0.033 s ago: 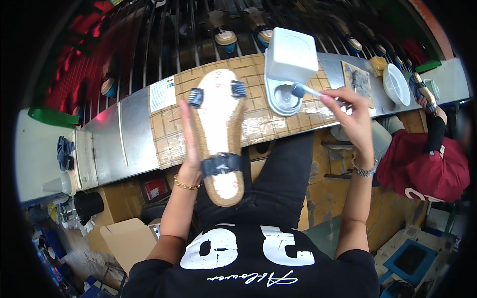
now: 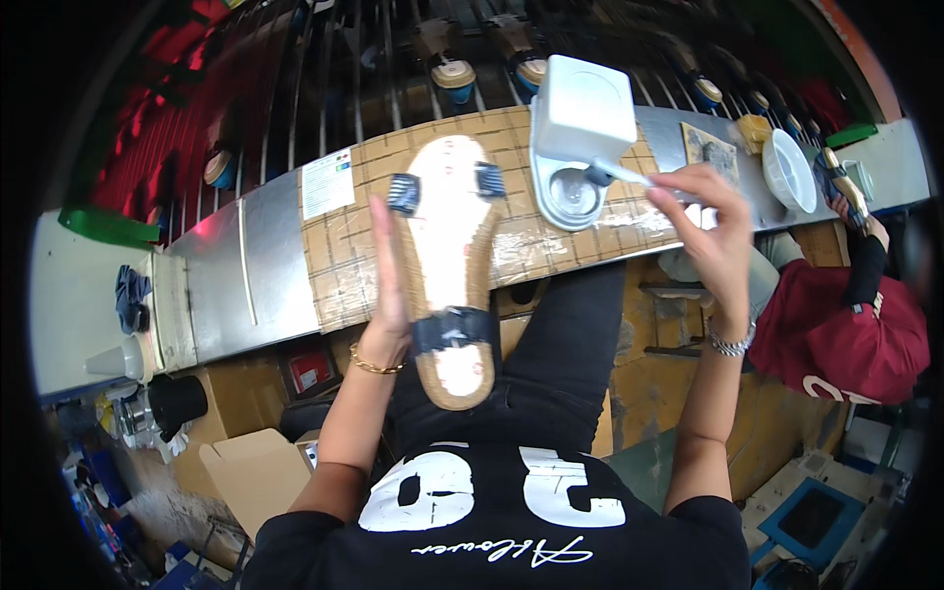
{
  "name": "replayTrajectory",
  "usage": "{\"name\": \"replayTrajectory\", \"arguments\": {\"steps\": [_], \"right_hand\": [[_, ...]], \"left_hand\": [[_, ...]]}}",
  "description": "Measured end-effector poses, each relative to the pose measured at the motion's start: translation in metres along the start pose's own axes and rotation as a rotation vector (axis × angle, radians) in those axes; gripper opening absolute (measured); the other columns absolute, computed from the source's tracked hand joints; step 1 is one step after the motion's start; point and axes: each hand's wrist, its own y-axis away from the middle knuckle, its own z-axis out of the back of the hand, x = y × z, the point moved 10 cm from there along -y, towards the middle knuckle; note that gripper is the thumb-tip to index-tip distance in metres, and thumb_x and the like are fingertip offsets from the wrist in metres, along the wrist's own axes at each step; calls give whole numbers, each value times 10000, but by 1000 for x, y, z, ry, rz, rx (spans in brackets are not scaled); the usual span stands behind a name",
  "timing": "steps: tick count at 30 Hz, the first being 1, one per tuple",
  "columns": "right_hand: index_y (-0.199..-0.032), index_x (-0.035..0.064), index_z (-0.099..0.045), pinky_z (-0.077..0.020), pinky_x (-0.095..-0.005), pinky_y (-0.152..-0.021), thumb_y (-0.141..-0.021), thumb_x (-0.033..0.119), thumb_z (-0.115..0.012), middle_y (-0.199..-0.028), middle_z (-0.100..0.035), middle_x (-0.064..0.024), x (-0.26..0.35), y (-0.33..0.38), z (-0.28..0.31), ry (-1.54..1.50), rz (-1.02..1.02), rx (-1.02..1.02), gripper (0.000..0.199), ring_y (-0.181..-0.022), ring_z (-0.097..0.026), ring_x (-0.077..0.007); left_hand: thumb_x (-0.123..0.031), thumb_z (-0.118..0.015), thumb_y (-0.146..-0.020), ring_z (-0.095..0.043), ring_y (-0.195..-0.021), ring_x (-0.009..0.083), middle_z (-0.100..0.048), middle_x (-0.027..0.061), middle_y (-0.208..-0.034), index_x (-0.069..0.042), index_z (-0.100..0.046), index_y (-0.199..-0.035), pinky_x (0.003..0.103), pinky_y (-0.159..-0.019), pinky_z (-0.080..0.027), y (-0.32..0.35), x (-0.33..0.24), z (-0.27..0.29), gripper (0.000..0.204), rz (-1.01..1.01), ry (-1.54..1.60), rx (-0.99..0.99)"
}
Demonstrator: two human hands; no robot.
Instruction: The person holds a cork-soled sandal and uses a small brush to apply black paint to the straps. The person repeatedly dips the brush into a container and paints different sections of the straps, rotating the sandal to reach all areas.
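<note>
Sandal sole (image 2: 450,265) stands propped on person's lap, long axis running away from body, toe end toward counter (image 2: 275,265), heel near waist. Left hand (image 2: 388,285) lies flat and open along its side edge, steadying. Right hand (image 2: 710,231), grip closed on brush (image 2: 629,175), dips tip into glue pot (image 2: 573,192). Sole looks light, stiff; edges safest hold, likely glue-wet face.

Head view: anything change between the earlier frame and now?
No visible change. The left hand still steadies the tan sandal sole with black straps; the right hand still holds the white-handled brush at the round grey glue pot.
</note>
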Motion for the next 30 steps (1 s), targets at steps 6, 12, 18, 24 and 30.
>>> {"name": "replayTrajectory", "arguments": {"steps": [6,12,18,24,30], "right_hand": [[-959,72,-811,-468,-244,-649,-714,-29,-835,-876,-667,-59,105,19,8,-76,372,-236,266,-771,-626,-129],[-930,63,-811,-438,-235,-641,-720,5,-823,-807,-649,-55,113,15,-10,-214,266,-131,218,-722,-593,-134],[-916,57,-808,-423,-247,-651,-709,-5,-816,-788,-639,-53,128,7,-1,-175,343,-198,216,-714,-577,-137],[-951,-18,-767,-401,-254,-748,-772,-31,-760,-866,-617,-82,146,11,6,-55,385,-196,180,-802,-551,-153],[-977,-19,-762,-405,-258,-756,-765,-53,-758,-902,-618,-89,154,12,13,-15,426,-249,215,-818,-546,-157]], "left_hand": [[-798,-139,-951,-668,-1141,223,-611,208,-1328,30,-423,-1456,348,-941,-574,14,-14,-58,1011,-114,-239,217],[-842,-192,-915,-618,-1209,235,-600,191,-1342,35,-419,-1457,359,-1001,-517,23,-31,-83,1055,-157,-184,230],[-920,-248,-840,-685,-952,172,-722,119,-1012,59,-653,-1121,311,-828,-543,28,-37,-84,1096,-248,-441,267],[-941,-226,-820,-694,-878,182,-729,123,-907,68,-672,-1056,306,-779,-535,30,-41,-83,1128,-282,-481,223],[-945,-238,-816,-697,-839,191,-725,104,-861,43,-668,-983,323,-756,-528,34,-49,-85,1090,-331,-597,189]]}}
